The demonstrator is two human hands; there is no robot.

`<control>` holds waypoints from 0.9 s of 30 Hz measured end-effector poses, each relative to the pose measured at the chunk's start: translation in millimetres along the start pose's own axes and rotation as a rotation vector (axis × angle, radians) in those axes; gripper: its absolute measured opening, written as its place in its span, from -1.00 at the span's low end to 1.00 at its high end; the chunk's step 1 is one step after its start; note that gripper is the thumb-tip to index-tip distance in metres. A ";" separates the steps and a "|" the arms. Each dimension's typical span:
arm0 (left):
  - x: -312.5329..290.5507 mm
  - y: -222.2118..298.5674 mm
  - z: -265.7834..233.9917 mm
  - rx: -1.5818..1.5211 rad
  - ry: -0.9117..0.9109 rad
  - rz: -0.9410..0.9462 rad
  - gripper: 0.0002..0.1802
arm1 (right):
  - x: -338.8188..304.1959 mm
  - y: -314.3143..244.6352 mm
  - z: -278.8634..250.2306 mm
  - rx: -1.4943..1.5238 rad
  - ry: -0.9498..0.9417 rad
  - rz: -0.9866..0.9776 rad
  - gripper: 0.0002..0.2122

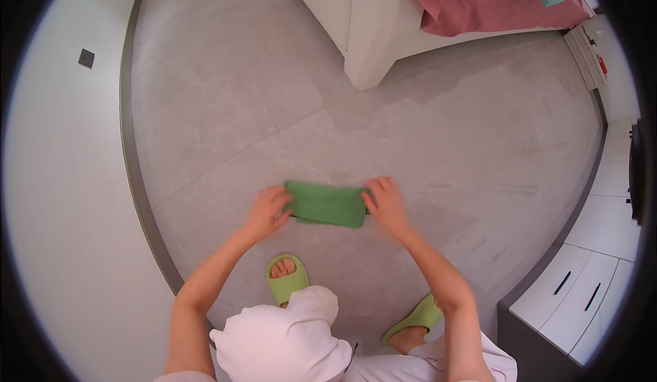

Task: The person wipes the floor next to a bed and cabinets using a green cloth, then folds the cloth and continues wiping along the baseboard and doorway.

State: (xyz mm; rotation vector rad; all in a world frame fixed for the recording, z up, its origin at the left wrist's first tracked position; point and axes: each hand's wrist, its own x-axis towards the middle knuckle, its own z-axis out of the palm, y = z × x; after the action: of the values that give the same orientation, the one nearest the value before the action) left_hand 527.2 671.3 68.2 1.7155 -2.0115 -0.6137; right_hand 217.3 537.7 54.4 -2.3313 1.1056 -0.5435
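A folded green cloth (pixel 328 205) is stretched out as a flat rectangle between my two hands, low over or on the grey floor. My left hand (pixel 269 211) is closed at its left end, slightly blurred, with the fingertips on the edge. At the opposite end my right hand (pixel 387 202) pinches the cloth's edge between thumb and fingers. Whether the cloth touches the floor I cannot tell.
Grey tiled floor (pixel 239 108) surrounds the cloth. My feet wear green slippers (pixel 286 276) just below it. A white bed frame (pixel 373 46) with pink bedding (pixel 493 2) stands ahead right. White drawers (pixel 575 289) line the right side; a white wall (pixel 65 176) runs along the left.
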 end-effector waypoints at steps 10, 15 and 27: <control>76.7 -17.0 -13.6 -0.447 -0.247 -0.616 -0.68 | 16.2 -2.8 13.7 0.430 -0.423 0.319 -0.80; 142.3 24.0 -29.3 -0.964 0.233 -0.294 -0.76 | -18.2 29.8 -17.3 0.794 0.104 0.553 -0.84; 48.5 -67.9 -1.4 -0.211 0.345 -0.350 -0.72 | 16.3 59.6 -5.3 -0.398 -0.046 0.189 -0.29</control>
State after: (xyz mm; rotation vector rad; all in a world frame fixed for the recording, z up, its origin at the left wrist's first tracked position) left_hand 575.3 613.8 31.5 1.9042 -1.3761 -0.5691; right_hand 188.5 490.8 25.7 -2.5118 1.5051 -0.2120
